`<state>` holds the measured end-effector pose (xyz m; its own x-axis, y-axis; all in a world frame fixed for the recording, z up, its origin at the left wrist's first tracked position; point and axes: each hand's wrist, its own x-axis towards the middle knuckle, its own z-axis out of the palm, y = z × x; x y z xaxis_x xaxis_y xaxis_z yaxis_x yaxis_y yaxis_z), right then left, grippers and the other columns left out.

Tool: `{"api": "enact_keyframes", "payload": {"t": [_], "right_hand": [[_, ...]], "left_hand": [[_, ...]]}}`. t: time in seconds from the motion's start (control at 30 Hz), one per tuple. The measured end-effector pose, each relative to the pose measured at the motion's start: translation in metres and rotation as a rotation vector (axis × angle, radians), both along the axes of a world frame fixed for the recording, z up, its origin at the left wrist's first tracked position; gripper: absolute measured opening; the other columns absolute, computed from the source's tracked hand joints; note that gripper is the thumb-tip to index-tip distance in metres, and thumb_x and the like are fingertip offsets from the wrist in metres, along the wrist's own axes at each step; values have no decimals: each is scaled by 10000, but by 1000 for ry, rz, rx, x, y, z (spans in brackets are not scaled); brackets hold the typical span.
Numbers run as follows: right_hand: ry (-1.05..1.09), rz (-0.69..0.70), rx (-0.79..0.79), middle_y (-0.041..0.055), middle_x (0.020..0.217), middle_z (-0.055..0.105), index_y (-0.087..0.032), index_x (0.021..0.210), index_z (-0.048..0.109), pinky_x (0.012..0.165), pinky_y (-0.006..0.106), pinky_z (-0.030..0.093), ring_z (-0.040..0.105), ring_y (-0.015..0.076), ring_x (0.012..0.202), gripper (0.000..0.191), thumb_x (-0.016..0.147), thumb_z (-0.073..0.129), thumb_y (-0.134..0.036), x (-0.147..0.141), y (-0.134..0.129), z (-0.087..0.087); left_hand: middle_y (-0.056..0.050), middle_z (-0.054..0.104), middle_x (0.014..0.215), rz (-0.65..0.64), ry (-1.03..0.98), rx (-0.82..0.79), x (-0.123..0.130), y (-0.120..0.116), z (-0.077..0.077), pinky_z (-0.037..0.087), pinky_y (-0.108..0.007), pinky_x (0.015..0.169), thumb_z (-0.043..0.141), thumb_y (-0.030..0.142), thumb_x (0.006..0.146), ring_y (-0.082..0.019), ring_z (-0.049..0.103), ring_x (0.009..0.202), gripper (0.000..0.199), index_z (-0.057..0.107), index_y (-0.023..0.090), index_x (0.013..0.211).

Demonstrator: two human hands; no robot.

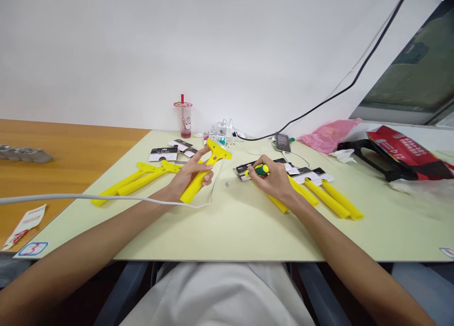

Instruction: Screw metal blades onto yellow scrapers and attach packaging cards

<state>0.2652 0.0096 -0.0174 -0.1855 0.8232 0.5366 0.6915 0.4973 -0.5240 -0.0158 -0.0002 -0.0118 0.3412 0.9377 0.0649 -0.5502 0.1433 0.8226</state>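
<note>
Yellow plastic scraper handle [194, 188] sits in the left hand [187, 177], upright and tilted, wide T-head up and away from the person; fingers wrap the shaft, thumb lies along it, so a closed grip, not a pinch; right hand [273, 179] closes around a green-and-yellow screwdriver [261, 170], butt end sticking out left past the fingers; tip hidden by the hand; hands well apart, both just above a pale green tabletop [248, 231].

Head view only; two more yellow scraper handles [142, 180] lie left of the left hand, overlapping; further yellow handles [328, 199] lie in a row at right, one partly under the right hand; black-and-white card packets [305, 174] lie just beside the screwdriver, more [163, 154] beyond the left hand; tiny screws [227, 185] lie between the hands; grey cable [88, 197] crosses the left forearm area; far edge has a plastic cup with red straw [183, 120], white power strip [222, 129], handheld meter [283, 142], pink plastic bag [328, 136]; red packaging bag [407, 151] lies at right; wooden table [71, 160] adjoins at left.
</note>
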Motion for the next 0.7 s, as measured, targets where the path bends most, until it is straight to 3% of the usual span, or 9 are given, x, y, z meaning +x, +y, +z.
{"api": "enact_keyframes", "payload": {"t": [0.3,0.5,0.7], "right_hand": [[51,-3,39,24,728,701,-275,871,562,616,331,451,549,179,575,253,969,665,-485,-2,-3,3],[209,-66,128,11,693,637,-273,836,572,590,337,436,531,183,592,274,964,703,-476,-2,-8,7],[410,-102,243,10,733,614,-274,844,600,631,363,461,541,197,633,292,983,746,-485,2,-5,4]], "left_hand": [[-97,753,1285,2,-4,8,1,0,1,476,-183,505,803,58,800,-48,596,560,904,520,320,1618],[-94,752,1208,-31,15,-33,-1,2,-1,497,-186,532,810,70,834,-68,613,607,817,517,266,1570],[-151,749,1299,43,-1,-108,2,6,-7,497,-195,504,791,43,809,-76,621,596,763,532,224,1504]]}}
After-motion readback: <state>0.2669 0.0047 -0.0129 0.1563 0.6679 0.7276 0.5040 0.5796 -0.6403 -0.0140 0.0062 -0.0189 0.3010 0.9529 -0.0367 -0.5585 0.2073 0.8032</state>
